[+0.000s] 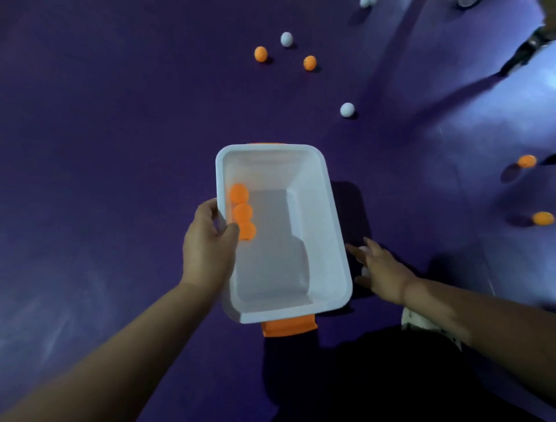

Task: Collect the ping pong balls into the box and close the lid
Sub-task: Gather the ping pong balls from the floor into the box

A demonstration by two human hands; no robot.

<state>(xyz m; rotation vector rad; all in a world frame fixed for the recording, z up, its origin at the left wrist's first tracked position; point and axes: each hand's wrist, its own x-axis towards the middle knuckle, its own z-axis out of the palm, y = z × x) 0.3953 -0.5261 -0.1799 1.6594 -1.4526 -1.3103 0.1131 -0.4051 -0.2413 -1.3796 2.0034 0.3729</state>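
Observation:
I look down at a white plastic box (319,217) with no lid on it and an orange latch (288,327) at its near end. Three orange ping pong balls (242,212) lie in a row along its left inner wall. My left hand (207,244) grips the left rim, thumb inside. My right hand (380,268) reaches down beside the box's right wall with fingers stretched out; small white bits (365,271) peek from under it. Loose balls lie beyond: orange (261,54), white (286,39), orange (310,63), white (347,109), and two orange at right (527,161) (543,218).
Everything rests on a purple floor (120,120). A dark object (523,51) stands at the upper right, and another white ball (367,2) sits at the top edge. My dark-clothed legs (376,376) fill the lower middle. No lid is in view.

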